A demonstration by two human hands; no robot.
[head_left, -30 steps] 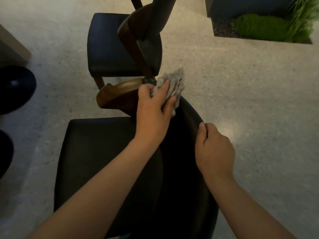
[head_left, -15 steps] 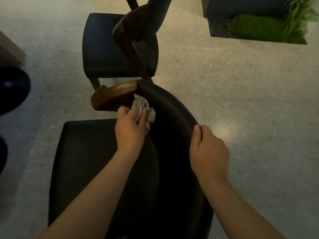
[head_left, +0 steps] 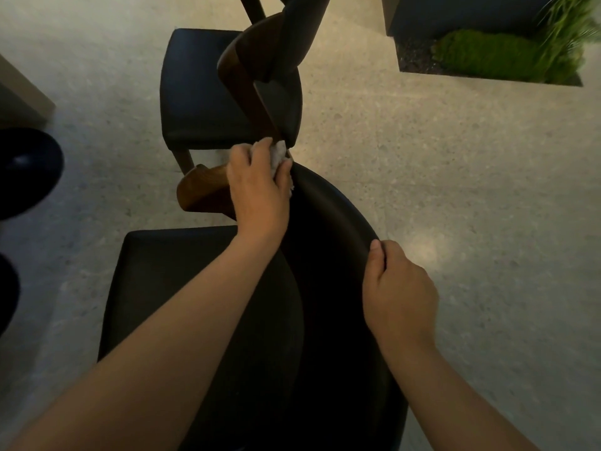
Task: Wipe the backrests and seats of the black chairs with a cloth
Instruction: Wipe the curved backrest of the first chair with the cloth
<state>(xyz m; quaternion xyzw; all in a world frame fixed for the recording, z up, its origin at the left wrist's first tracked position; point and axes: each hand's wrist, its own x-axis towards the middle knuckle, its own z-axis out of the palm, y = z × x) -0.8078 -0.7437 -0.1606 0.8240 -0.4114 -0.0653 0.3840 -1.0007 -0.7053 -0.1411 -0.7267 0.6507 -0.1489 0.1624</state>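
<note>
Pale speckled floor (head_left: 455, 190) fills most of the view. On it, at six o'clock, stands the near black chair (head_left: 266, 327), its seat (head_left: 169, 288) toward eight o'clock and its curved backrest (head_left: 328, 229) sweeping from the centre down to five o'clock. A second black chair (head_left: 198, 92) stands at twelve o'clock, close beyond the first, with neither hand on it. A planter (head_left: 487, 56) with green moss sits at one o'clock. Dark rounded shapes (head_left: 26, 170), too cut off to identify, lie at nine o'clock. A brown wooden arm (head_left: 203, 190) meets the far end of the near backrest at eleven o'clock.

The right grip (head_left: 401, 297) is curled over the backrest's top rim at four o'clock, steadying the chair. The left grip (head_left: 258, 193) is closed round the pale cloth (head_left: 278, 156), which is bunched so that only a small tuft shows between thumb and fingers. It presses the cloth where the backrest and wooden arm join.

The step in hand appears to be wiping the top of the near backrest. To do it well, the person should probably spread the wad flatter so more fabric meets the surface. It could then be drawn along the rim toward the right grip in overlapping passes with even pressure. Shifting that bracing grip aside would leave no patch beneath it skipped. The inner face and seat would come after.
</note>
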